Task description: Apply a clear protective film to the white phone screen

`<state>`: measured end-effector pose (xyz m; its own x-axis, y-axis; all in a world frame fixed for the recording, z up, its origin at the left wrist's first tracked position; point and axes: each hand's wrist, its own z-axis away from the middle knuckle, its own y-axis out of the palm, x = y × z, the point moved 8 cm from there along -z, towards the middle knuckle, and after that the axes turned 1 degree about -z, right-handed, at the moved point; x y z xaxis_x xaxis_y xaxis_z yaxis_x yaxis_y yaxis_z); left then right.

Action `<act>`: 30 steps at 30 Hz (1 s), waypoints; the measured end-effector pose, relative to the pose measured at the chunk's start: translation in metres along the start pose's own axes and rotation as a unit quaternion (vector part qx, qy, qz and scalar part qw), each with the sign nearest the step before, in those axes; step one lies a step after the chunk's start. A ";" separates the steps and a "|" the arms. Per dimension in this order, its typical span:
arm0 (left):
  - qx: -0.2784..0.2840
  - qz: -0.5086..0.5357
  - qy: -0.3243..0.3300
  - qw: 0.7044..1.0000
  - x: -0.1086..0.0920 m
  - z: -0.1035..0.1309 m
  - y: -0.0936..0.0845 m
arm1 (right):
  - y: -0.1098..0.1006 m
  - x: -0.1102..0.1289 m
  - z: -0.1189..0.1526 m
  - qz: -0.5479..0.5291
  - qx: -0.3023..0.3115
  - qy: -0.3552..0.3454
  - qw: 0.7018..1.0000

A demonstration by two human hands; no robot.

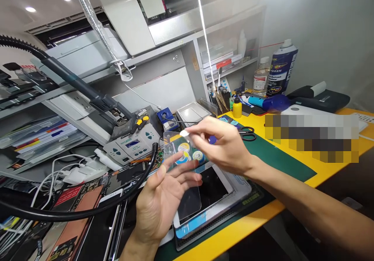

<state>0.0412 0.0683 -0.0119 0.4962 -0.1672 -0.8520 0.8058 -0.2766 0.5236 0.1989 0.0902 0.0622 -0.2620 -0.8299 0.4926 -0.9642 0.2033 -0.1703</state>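
My left hand (160,198) holds up a thin clear rectangular panel (191,200), its thumb at one edge and its fingers behind. The panel looks like a phone-sized glass or film; I cannot tell which. Close to the panel's top edge, my right hand (224,146) pinches a small white wad (184,133) between thumb and fingertips. Whether the wad touches the panel is unclear. Below both hands lies a white-framed tablet (214,185) with a black screen, on top of a grey flat device. Round labelled tins (198,156) show behind the panel.
A green mat (280,161) covers part of the yellow table. Black-handled scissors (248,133) and a yellow bottle (237,108) lie beyond my right hand. To the left stand a soldering station (134,144) and a thick black hose (117,204). A spray can (282,68) stands at the back right.
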 end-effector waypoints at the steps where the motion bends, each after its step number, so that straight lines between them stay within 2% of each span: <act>1: 0.005 0.001 -0.002 1.000 0.000 0.000 0.001 | 0.005 0.006 0.002 -0.004 0.016 -0.036 0.999; 3: 0.013 0.005 -0.004 1.000 0.001 0.000 0.002 | 0.011 0.010 0.006 0.016 0.041 -0.077 0.996; 4: 0.015 0.007 -0.005 1.000 0.001 0.000 0.002 | 0.012 0.007 0.006 0.040 0.043 -0.074 0.995; 6: 0.019 0.006 -0.008 1.000 0.002 0.001 0.002 | 0.006 -0.007 0.002 0.099 0.035 -0.020 0.994; 8: 0.030 0.004 -0.013 0.999 0.003 0.002 0.003 | -0.005 -0.025 -0.004 0.108 0.028 0.074 0.991; 10: 0.048 0.003 -0.017 0.999 0.003 0.002 0.005 | -0.011 -0.043 -0.007 0.025 0.037 0.189 0.981; 12: 0.066 0.003 -0.024 0.998 0.004 0.003 0.008 | -0.010 -0.056 -0.004 -0.101 0.052 0.296 0.949; 15: 0.100 0.008 -0.040 0.994 0.006 0.004 0.012 | -0.007 -0.062 0.000 -0.213 0.060 0.379 0.898; 20: 0.149 0.026 -0.075 0.986 0.009 0.007 0.017 | 0.002 -0.057 0.004 -0.288 0.115 0.408 0.859; 27: 0.177 0.044 -0.106 0.978 0.012 0.008 0.016 | 0.007 -0.048 0.008 -0.297 0.223 0.362 0.855; 30: 0.176 0.041 -0.107 0.978 0.012 0.009 0.017 | 0.007 -0.051 0.010 -0.283 0.235 0.377 0.850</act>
<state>0.0577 0.0533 -0.0129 0.4460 -0.3861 -0.8074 0.5857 -0.5562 0.5895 0.2055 0.1285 0.0274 0.1154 -0.1211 0.9859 -0.8681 -0.4946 0.0409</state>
